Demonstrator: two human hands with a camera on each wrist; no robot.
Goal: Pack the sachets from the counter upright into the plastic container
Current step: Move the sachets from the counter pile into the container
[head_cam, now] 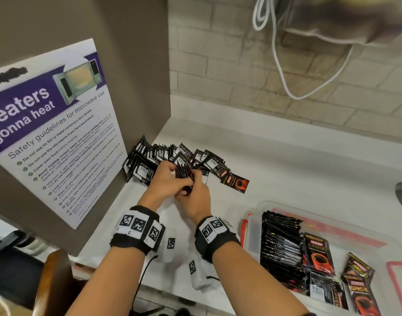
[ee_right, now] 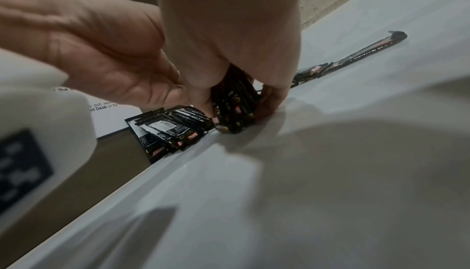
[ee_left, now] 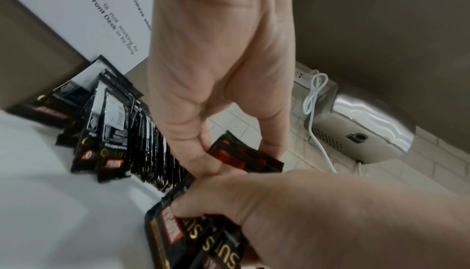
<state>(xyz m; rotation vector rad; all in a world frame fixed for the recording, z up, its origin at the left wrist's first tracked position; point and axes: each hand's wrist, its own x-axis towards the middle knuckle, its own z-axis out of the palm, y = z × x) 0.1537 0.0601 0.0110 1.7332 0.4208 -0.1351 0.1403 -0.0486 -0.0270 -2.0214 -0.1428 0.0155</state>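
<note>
Many black coffee sachets lie fanned out on the white counter against the brown side panel. Both hands meet just in front of that pile around one bundle of sachets, which stands on edge on the counter. My left hand pinches its far end, and my right hand grips the near end. The clear plastic container sits at the lower right. It holds a packed row of upright sachets and a few loose ones leaning inside.
A microwave safety poster hangs on the brown panel to the left. One sachet lies apart, right of the pile. A white cable dangles down the brick wall from a metal appliance above. A brown chair back stands below the counter edge.
</note>
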